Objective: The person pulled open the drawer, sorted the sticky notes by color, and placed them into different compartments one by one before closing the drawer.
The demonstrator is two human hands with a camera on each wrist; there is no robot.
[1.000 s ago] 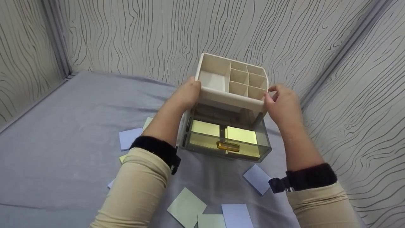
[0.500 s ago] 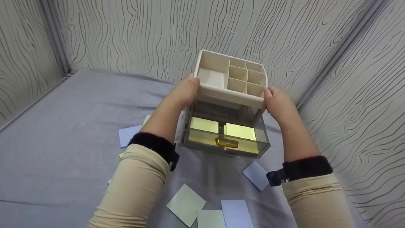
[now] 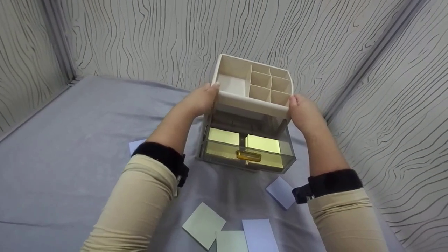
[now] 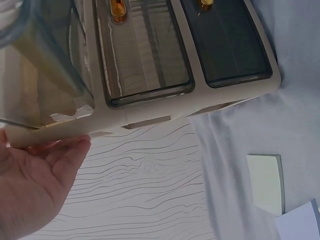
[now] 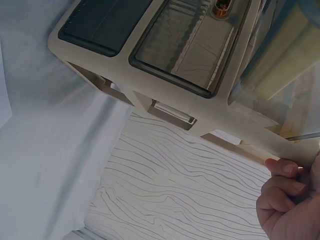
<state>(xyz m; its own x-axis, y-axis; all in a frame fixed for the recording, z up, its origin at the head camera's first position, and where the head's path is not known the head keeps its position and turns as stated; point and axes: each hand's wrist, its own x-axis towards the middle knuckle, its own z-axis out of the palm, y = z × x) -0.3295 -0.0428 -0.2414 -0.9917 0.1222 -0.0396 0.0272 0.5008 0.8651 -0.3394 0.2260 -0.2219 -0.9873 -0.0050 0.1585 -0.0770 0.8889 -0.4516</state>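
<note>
We're gripping the cream desk organizer (image 3: 252, 91) with both hands, left hand (image 3: 202, 99) and right hand (image 3: 303, 112) clamped on opposite sides.

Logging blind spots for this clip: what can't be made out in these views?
- Head view: the left hand and right hand fingertips, hidden behind the organizer.
- Head view: what lies under the yellow pads in the open drawer.
- Head view: one blue note, mostly covered by the left forearm.
- Wrist views: the closed drawers' contents, behind dark tinted fronts.
</note>
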